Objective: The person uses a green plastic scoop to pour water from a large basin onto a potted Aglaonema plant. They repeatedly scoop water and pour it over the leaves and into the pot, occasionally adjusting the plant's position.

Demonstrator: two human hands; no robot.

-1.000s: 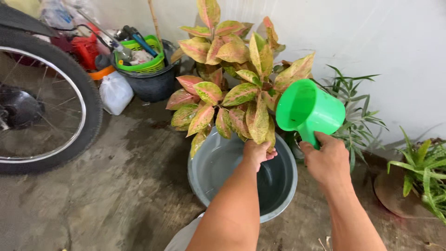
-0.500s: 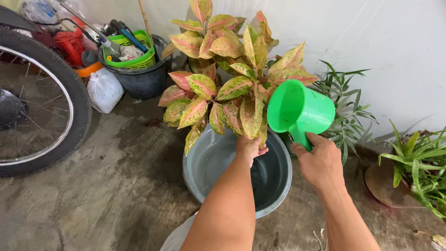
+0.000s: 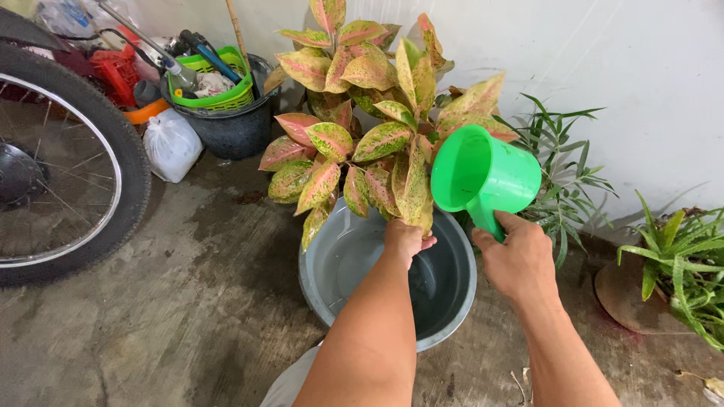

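The pot of the pink-and-green leafed plant (image 3: 377, 113) is hidden behind its own foliage, so its base cannot be made out. The fingers of the left hand (image 3: 406, 240) are tucked under the lowest leaves and mostly concealed; they appear to be curled around a drooping leaf, but the grip itself cannot be told for certain. The handle of the green plastic dipper (image 3: 483, 175) is covered by the right hand (image 3: 519, 265), whose fingers are wrapped closed around it, with the cup rising above and to the left of the knuckles. The dipper is held tilted, its open mouth turned toward the plant, its rim just beside the leaves; whether water is inside is not visible. A grey basin (image 3: 460, 301) is set on the concrete floor (image 3: 151, 316) directly below both hands, partly screened by the left forearm, with water seen in it. At the left edge a motorcycle wheel (image 3: 68, 173) is cut off by the frame. A dark bucket (image 3: 234, 128) carrying a green basket (image 3: 219, 94) stands behind, and spiky green plants (image 3: 671, 256) are cropped at the right.
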